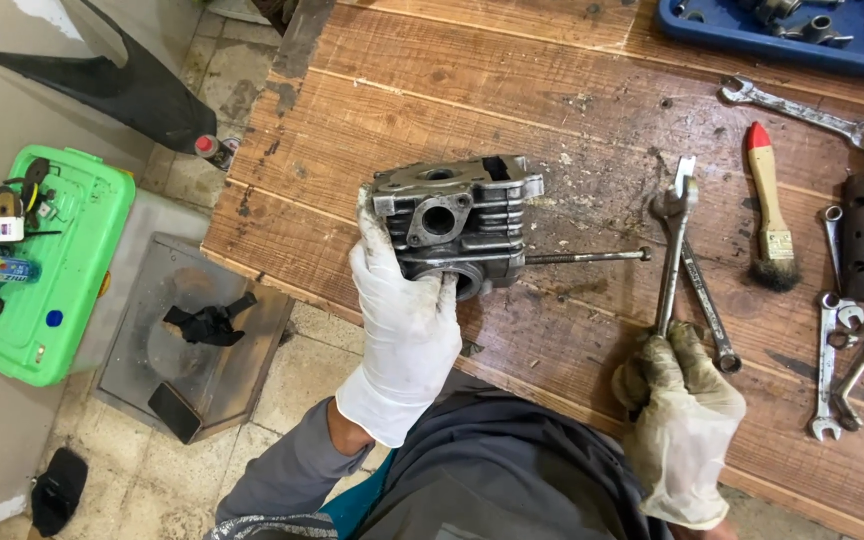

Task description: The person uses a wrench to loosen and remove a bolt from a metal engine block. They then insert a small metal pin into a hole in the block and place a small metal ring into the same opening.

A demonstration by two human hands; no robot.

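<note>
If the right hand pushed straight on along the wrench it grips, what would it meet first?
Past the wrench tip, the right hand would meet only bare wooden table, probably; the blue tray lies off that line.

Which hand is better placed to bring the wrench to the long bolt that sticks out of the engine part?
Probably the right hand: it already holds the wrench, whose head lies near the long bolt. The left hand is busy gripping the engine part.

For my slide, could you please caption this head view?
Gloved left hand steadies a metal engine part on a wooden workbench; right hand holds a wrench.
</note>
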